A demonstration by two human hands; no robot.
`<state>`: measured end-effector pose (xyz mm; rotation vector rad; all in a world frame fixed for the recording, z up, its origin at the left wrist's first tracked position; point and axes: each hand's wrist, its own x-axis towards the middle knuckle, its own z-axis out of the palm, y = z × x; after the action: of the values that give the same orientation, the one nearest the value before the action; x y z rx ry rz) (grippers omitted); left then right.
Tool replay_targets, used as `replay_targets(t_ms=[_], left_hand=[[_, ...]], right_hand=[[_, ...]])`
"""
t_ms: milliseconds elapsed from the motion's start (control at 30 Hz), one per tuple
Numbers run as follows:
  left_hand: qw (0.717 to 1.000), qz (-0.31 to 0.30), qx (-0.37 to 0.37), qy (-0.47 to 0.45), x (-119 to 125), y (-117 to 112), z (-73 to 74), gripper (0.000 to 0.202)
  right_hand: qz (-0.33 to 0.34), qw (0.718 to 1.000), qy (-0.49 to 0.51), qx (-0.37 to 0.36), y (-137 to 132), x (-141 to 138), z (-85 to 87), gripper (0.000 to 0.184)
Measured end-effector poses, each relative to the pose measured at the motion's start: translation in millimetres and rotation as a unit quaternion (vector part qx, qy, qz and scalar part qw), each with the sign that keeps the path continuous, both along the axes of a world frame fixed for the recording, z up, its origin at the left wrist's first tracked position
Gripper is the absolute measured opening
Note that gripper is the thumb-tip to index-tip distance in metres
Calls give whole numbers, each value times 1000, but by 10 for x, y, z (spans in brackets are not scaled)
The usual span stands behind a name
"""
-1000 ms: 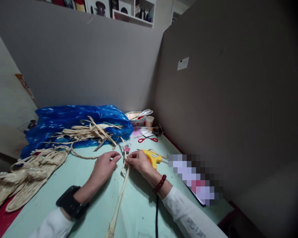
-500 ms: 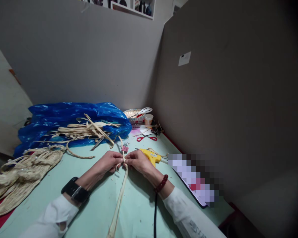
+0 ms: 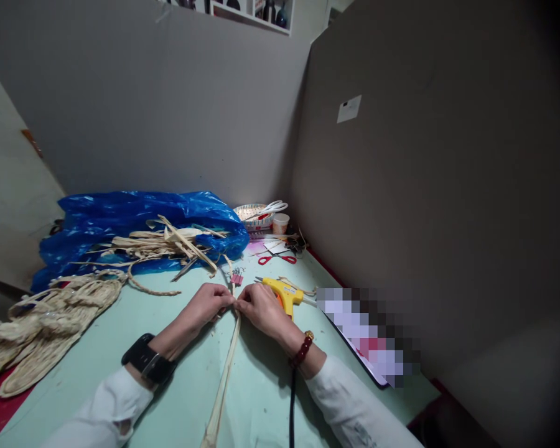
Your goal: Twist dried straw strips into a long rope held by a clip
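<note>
Both hands meet at the middle of the pale green table (image 3: 261, 398). My left hand (image 3: 206, 304) and my right hand (image 3: 259, 307) are each closed in a pinch on the far end of long pale straw strips (image 3: 223, 382) that trail back toward me. A pink binder clip (image 3: 236, 278) grips the straw just beyond my fingertips. A yellow glue gun (image 3: 285, 294) lies right behind my right hand, its black cord (image 3: 292, 410) running toward me.
A blue plastic bag (image 3: 135, 221) with loose straw (image 3: 168, 244) lies at the back left. Woven straw pieces (image 3: 46, 320) rest at the left edge. Red scissors (image 3: 277, 258), a small bowl (image 3: 254, 216) and a cup (image 3: 280, 223) sit in the far corner. Grey partitions close the back and right.
My left hand moved right from an open reach and closed on the straw beside my right hand; both hands now pinch it together.
</note>
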<state>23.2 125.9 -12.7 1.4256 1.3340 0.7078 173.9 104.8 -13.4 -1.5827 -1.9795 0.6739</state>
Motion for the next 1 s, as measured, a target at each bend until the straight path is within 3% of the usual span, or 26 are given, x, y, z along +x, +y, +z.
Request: replay_targets(t_ms=[133,267,433,733,1000], left_hand=[[1000,16,7,4,0,0,-14,21],[999,16,-17,-27,1,-17,-10,21],[997,-14,-51,-62,14,-44,13,24],[997,25,-45,-58,47,-35,-45,21],[998,32,-36,-47,49,-67,-19,20]], right_hand=[[62,996,47,-54,52,91,81,18],[80,990,71,-93,65,165,142,22],[91,986,65,-121,59,159,131,21],[141,967,117,-174,12,139,119,20],[84,982,65,-158,26,79,25,20]])
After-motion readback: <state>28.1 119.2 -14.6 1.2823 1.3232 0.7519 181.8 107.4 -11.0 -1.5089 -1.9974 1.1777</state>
